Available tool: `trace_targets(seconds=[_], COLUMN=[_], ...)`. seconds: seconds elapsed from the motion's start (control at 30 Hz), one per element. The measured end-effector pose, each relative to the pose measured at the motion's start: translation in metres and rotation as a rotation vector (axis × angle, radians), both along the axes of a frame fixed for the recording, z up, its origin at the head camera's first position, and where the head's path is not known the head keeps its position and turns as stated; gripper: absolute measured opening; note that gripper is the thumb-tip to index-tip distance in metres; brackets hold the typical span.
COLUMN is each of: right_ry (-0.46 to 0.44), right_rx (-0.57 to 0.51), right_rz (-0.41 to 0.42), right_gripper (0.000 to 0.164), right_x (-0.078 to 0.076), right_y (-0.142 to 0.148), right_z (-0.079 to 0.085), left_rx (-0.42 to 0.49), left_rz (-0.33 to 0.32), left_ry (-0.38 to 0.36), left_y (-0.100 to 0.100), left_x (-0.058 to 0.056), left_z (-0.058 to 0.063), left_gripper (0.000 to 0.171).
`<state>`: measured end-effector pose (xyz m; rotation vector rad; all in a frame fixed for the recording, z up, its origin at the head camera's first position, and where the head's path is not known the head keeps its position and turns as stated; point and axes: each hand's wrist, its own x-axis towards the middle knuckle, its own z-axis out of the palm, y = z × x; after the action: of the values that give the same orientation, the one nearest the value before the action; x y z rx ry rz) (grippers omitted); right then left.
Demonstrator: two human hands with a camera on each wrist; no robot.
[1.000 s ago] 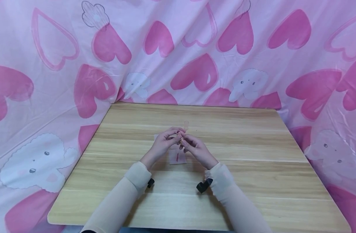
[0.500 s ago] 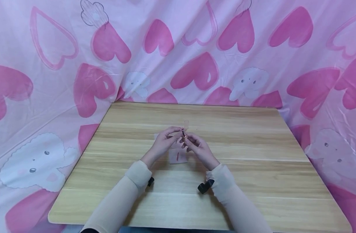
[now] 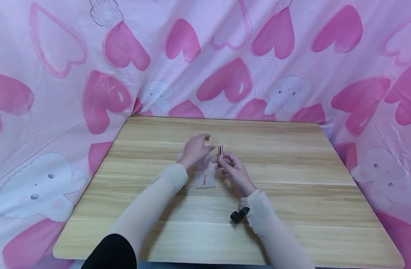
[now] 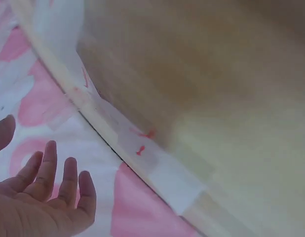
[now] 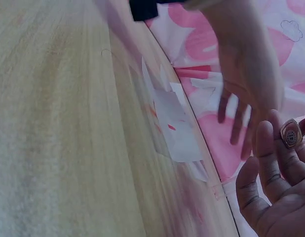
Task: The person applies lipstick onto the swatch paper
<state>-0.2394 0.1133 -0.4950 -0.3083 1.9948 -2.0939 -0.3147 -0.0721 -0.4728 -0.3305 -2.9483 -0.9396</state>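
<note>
My right hand [image 3: 233, 167] pinches a small gold and dark lipstick [image 3: 220, 151], held upright over the table. In the right wrist view the lipstick's diamond-shaped base [image 5: 291, 134] shows between the fingers of the right hand [image 5: 281, 182]. My left hand [image 3: 196, 148] holds nothing; its thumb and fingers are spread beside a small clear cap-like piece [image 3: 215, 141] on the table. The left wrist view shows this left hand [image 4: 49, 197] with its fingers apart. Below the hands lies white paper [image 3: 199, 183] bearing red strokes.
A light wooden table [image 3: 292, 224] carries everything. A pink curtain with hearts [image 3: 225, 80] hangs along its back and both sides. A black wrist camera mount [image 3: 239, 215] juts from the right sleeve.
The left hand has let go of the lipstick and moved forward, toward the clear piece. The right hand keeps the lipstick, now upright and slightly farther right. The left forearm has swung inward.
</note>
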Motion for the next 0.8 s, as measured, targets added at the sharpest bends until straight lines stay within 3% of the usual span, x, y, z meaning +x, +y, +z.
trace_targets(seconds=[0.1,0.23,0.6,0.8], right_ry=[0.011,0.017,-0.004,-0.003], right_rx=[0.014,0.033,-0.001,-0.008], right_rz=[0.004,-0.003,0.011,0.004], right_gripper=[0.05,0.045,0.045,0.044], right_x=[0.0,0.0,-0.002,-0.004], right_y=[-0.001,-0.002,-0.005,-0.006], right_z=[-0.001,-0.003,-0.006,-0.006], left_rx=[-0.103,-0.149,-0.116,-0.082], left_rz=[-0.004,0.002,0.033,0.001], left_ry=[0.026,0.03,0.023,0.083], left_y=[0.01,0.02,0.019,0.013], left_x=[-0.012,-0.022,-0.033,-0.031], left_z=[0.0,-0.002,-0.015,-0.014], left_gripper=[0.053,0.047,0.032,0.03])
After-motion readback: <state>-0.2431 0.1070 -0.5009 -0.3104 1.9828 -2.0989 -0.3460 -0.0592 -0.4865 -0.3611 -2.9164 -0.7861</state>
